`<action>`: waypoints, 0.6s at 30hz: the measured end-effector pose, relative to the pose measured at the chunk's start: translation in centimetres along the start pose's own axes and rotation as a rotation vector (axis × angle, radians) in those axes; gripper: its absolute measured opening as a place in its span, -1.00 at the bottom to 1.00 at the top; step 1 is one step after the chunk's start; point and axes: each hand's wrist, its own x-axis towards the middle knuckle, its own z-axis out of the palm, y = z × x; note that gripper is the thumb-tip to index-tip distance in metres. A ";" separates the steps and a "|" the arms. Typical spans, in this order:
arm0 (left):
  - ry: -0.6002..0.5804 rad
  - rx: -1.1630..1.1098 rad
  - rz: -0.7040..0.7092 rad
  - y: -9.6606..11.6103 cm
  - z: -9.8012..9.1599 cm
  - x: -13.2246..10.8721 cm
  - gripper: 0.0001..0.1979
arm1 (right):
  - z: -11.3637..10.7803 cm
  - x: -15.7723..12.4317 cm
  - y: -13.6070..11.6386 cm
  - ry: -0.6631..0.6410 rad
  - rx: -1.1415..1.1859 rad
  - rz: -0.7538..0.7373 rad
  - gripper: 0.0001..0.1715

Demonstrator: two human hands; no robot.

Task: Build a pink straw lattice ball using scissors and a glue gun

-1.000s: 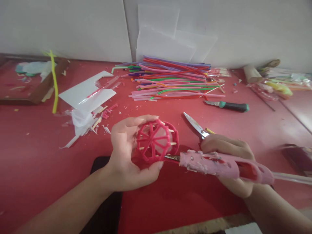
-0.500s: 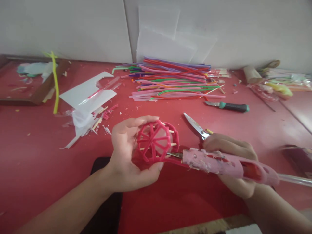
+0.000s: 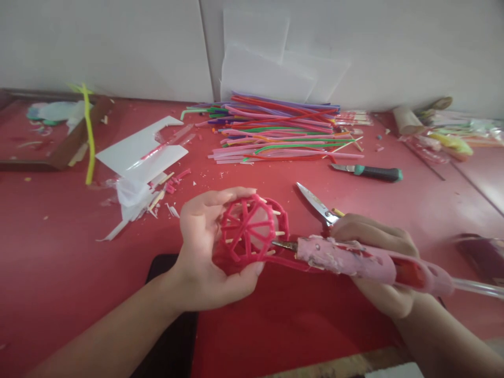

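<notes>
My left hand [image 3: 202,262] is curled around a small round cage [image 3: 247,228], gripping its edges between thumb and fingers. The cage has red fuzzy pipe-cleaner spokes on its face, a second red ring behind and short pale sticks between. A red strip [image 3: 293,262] trails from its lower edge to the right. In my right hand [image 3: 372,231] is a pink hot glue gun [image 3: 346,260] with a clear glue stick [image 3: 478,288] at its back end. Its metal nozzle points left, at the cage's lower right. Scissors [image 3: 315,202] lie by my right fingers, their handles hidden.
Beyond my hands lies a pile of coloured pipe cleaners [image 3: 283,126]. A craft knife [image 3: 378,173] rests at the right. White card [image 3: 136,149] and scraps spread at the left, near a brown tray [image 3: 43,164]. A black flat object [image 3: 169,336] sits under my left forearm.
The glue gun has drawn back slightly to the right, its nozzle shifting a little up and away from the cage. My left hand and the cage have hardly moved.
</notes>
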 end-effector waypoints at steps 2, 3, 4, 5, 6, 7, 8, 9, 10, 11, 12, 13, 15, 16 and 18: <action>0.003 -0.004 0.001 0.0 0.0 0.0 -0.10 | 0.0 0.0 0.0 0.004 0.002 0.005 -0.92; 0.004 -0.006 -0.002 0.0 0.1 -0.1 -0.10 | 0.0 0.0 0.0 0.007 0.001 0.007 -0.92; 0.006 -0.007 -0.005 0.0 0.1 -0.1 -0.10 | 0.0 0.0 0.0 0.006 0.000 0.007 -0.92; 0.010 -0.008 -0.008 0.0 0.1 -0.1 -0.10 | -0.1 0.0 0.0 0.006 0.000 0.005 -0.91; 0.014 -0.011 -0.011 0.0 0.1 -0.1 -0.11 | -0.1 0.0 0.0 0.001 -0.002 0.005 -0.91; 0.016 -0.015 -0.010 0.0 0.1 -0.1 -0.10 | -0.1 0.0 0.0 -0.005 -0.003 0.005 -0.91; 0.013 -0.018 -0.006 0.0 0.1 -0.1 -0.10 | -0.1 0.0 0.0 -0.013 -0.005 0.009 -0.90; 0.007 -0.023 -0.002 -0.1 0.1 -0.1 -0.09 | -0.1 0.0 0.0 -0.018 -0.006 0.013 -0.89; 0.002 -0.026 0.001 -0.1 0.1 -0.1 -0.08 | -0.1 0.0 -0.1 -0.014 -0.004 0.010 -0.89; -0.002 -0.025 0.003 -0.1 0.0 -0.1 -0.08 | -0.1 0.0 -0.1 -0.007 -0.001 0.012 -0.90; -0.005 -0.020 0.005 -0.1 0.0 0.0 -0.07 | -0.1 0.0 -0.1 -0.002 0.001 0.018 -0.91; -0.005 -0.012 0.001 -0.1 0.0 0.0 -0.07 | -0.1 0.0 -0.1 0.008 0.008 0.022 -0.93; -0.007 -0.001 0.002 -0.1 -0.1 0.0 -0.08 | 0.0 0.0 -0.2 0.012 0.018 0.041 -0.96; -0.012 0.001 0.007 0.0 -0.1 0.0 -0.08 | 0.0 -0.1 -0.1 0.013 0.021 0.045 -0.96; -0.018 -0.004 0.006 0.0 -0.1 0.0 -0.08 | 0.0 -0.2 -0.1 0.017 0.026 0.040 -0.93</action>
